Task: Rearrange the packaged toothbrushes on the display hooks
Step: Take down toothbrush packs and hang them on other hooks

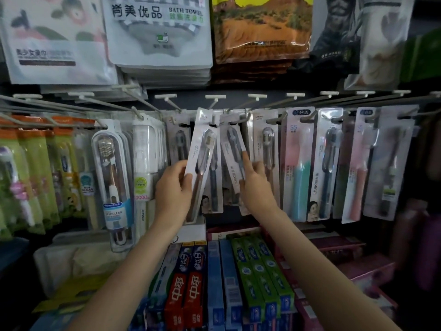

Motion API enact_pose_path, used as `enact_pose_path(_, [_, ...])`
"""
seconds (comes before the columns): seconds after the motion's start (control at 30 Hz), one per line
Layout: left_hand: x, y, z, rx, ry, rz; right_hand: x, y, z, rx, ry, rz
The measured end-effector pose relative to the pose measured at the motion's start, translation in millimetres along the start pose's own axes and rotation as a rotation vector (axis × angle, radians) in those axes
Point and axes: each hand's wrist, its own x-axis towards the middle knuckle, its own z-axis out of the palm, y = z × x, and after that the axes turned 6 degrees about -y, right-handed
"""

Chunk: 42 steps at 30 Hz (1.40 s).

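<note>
While the left hand (175,187) grips a tilted toothbrush pack (201,149) hanging at twelve o'clock, the right hand (256,185) pinches a second pack (232,149) at one o'clock, forefinger extended.
</note>
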Motion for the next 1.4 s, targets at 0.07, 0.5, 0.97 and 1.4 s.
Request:
enact_pose_path(0.07, [0, 0, 1, 0.010, -0.003, -0.009, 2, 3, 5, -0.071, -0.041, 0.000])
enact_pose_path(0.5, [-4, 0, -10, 0.163, -0.008, 0.066, -8, -9, 45, 0.317, 0.051, -0.022])
enact_pose_path(0.97, [-4, -2, -18, 0.129, -0.053, 0.057, -22, -10, -26, -0.069, 0.191, -0.097])
enact_pose_path(1.4, [0, -2, -16, 0.018, -0.104, 0.005, -6, 4, -49, -0.516, -0.092, -0.189])
